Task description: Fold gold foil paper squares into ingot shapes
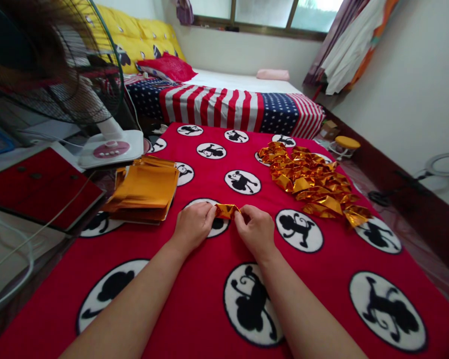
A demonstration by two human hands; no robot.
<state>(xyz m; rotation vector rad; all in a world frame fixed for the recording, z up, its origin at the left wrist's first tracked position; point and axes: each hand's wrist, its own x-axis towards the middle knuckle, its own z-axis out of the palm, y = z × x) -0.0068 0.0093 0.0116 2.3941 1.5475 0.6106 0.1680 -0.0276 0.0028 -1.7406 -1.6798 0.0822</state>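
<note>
In the head view, the left hand (194,223) and the right hand (256,229) meet low over a red cloth (194,309) printed with black figures in white circles. Between them is a small folded gold foil piece (227,211), each hand pinching one end between thumb and fingers; the fingers cover both ends, so only its middle shows. The piece and the left hand partly hide one printed circle

To the left of the hands, apart from them, a stack of gold sheets (142,187) lies near the cloth's left edge, its layers not quite squared. Just behind it stands the white base (112,148) of a fan (52,60), whose wire cage fills the upper left corner and blocks part of the yellow cushions (145,32). A dark red panel (41,177) lies beside the base, with a white cord (29,249) looping nearer the camera

To the right, well apart from the right hand, a spread of folded gold pieces (310,179) covers several circles. Beyond the cloth are a bed (224,80) with a striped and starred cover, a red pillow (168,67), a yellow-topped stool (347,142) and a cardboard box (329,130); a ring light (447,164) shows at the right edge
</note>
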